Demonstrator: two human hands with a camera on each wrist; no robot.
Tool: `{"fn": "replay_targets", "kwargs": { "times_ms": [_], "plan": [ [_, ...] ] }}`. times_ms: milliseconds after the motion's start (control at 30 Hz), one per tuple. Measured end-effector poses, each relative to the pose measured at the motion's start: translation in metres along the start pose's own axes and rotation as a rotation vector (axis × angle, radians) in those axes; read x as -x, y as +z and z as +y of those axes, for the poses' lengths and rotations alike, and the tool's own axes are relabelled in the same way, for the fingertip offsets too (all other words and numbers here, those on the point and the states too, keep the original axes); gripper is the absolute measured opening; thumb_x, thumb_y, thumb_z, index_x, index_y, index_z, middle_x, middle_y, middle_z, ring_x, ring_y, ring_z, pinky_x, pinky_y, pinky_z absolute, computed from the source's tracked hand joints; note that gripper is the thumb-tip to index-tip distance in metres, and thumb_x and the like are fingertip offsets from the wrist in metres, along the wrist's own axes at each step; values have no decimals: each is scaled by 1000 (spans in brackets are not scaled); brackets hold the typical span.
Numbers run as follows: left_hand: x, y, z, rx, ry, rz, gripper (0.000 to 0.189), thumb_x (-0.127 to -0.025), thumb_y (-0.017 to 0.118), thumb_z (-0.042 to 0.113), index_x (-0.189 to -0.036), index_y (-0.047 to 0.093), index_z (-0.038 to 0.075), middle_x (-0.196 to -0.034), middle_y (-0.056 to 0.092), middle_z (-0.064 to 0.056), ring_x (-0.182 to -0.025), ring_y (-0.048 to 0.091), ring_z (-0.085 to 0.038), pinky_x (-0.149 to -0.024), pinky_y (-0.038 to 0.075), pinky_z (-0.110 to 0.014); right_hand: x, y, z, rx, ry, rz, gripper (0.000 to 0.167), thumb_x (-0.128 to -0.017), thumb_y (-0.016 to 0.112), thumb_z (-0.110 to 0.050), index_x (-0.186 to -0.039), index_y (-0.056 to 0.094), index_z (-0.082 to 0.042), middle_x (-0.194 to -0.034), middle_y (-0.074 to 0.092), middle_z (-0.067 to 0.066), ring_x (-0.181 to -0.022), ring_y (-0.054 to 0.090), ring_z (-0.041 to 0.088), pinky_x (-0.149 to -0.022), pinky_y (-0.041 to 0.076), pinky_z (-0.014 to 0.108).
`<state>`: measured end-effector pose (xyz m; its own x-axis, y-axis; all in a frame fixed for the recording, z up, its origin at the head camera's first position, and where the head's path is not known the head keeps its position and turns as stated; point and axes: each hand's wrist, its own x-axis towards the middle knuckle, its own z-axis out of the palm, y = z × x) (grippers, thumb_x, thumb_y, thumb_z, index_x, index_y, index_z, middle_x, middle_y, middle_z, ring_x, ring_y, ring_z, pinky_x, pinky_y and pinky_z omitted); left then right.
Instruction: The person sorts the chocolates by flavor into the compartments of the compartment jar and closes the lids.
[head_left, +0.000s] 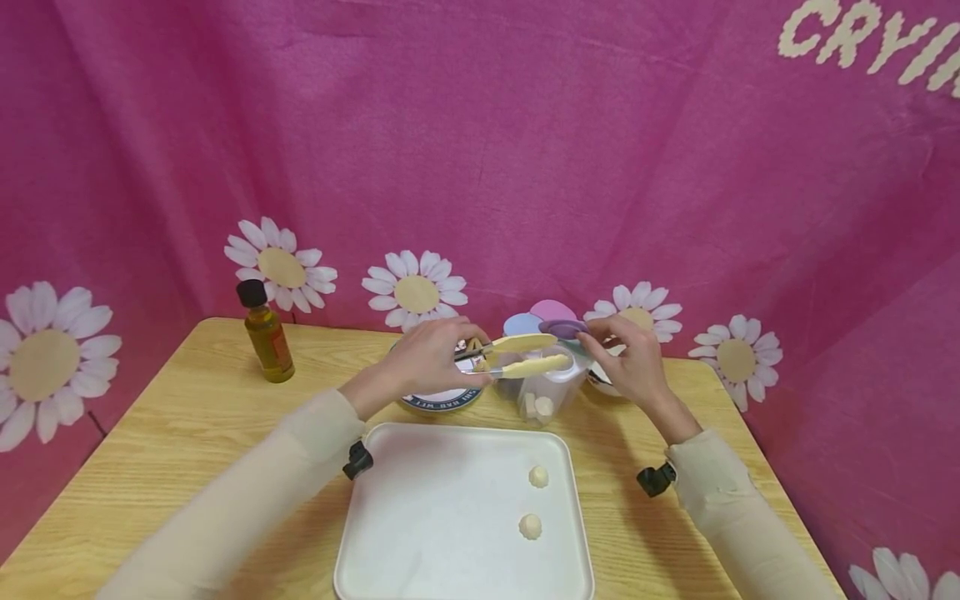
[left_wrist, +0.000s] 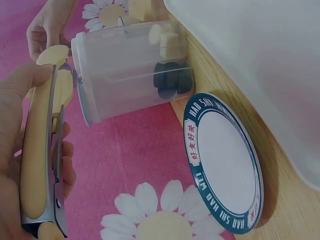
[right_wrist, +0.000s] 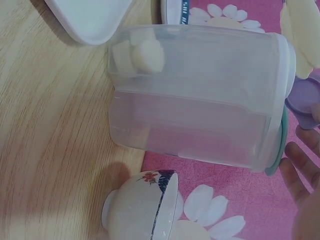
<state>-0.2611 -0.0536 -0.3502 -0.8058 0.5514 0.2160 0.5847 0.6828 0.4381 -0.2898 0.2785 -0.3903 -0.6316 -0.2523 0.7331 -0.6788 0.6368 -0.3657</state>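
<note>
My left hand (head_left: 431,358) grips a pair of tongs (head_left: 525,342) with cream-coloured tips. The tips stand slightly apart over a clear container (head_left: 551,392) with several compartments, and I see nothing between them. With thumb and fingers, my right hand (head_left: 633,362) pinches the raised purple lid (head_left: 561,328) of one compartment. Blue (head_left: 521,325) and pink lids (head_left: 553,310) show behind it. Small white pieces (right_wrist: 147,56) lie at the bottom of one compartment; in the left wrist view, dark pieces (left_wrist: 172,80) fill the bottom of another.
In front of the container lies a white tray (head_left: 442,517) bearing two cream-coloured pieces (head_left: 538,477). A blue-rimmed plate (left_wrist: 220,155) is left of the container, a patterned bowl (right_wrist: 132,212) right of it. An oil bottle (head_left: 270,342) stands at the back left, before a pink cloth (head_left: 480,167).
</note>
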Motion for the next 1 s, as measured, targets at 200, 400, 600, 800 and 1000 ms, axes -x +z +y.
{"fn": "replay_targets", "kwargs": {
  "times_ms": [200, 400, 600, 800, 1000],
  "plan": [
    [17, -5, -5, -15, 6, 5, 49, -84, 84, 44, -125, 74, 18, -109, 74, 1, -90, 61, -15, -75, 51, -28, 0, 1, -1, -4, 10, -4, 19, -83, 85, 0, -101, 79, -2, -89, 80, 11, -75, 71, 10, -63, 63, 34],
    [40, -5, -6, -93, 35, -32, 46, -84, 84, 46, -121, 74, 22, -109, 73, 2, -88, 61, -13, -72, 49, -26, -1, 1, -1, -5, 4, -3, 19, -83, 85, 0, -101, 79, -2, -89, 80, 11, -75, 71, 10, -63, 62, 32],
    [59, -1, -3, -128, 42, -113, 49, -83, 84, 49, -123, 74, 22, -110, 74, 3, -92, 62, -13, -81, 56, -35, 0, 0, -1, 8, 9, -3, 19, -83, 85, 0, -101, 79, -2, -89, 80, 11, -76, 71, 12, -63, 63, 34],
    [76, 15, -6, -114, 92, -180, 49, -82, 85, 48, -122, 75, 22, -103, 72, 5, -83, 56, -9, -69, 47, -25, 1, 0, -2, 5, 5, -4, 20, -83, 86, 0, -101, 78, -2, -89, 80, 11, -75, 71, 11, -63, 62, 30],
    [90, 32, -6, -83, 117, -218, 50, -81, 86, 49, -122, 75, 23, -106, 70, 6, -83, 55, -6, -70, 46, -23, 1, -1, -3, 11, 0, 3, 19, -83, 85, 0, -100, 78, -1, -89, 80, 11, -75, 71, 13, -63, 62, 32]
  ]
}}
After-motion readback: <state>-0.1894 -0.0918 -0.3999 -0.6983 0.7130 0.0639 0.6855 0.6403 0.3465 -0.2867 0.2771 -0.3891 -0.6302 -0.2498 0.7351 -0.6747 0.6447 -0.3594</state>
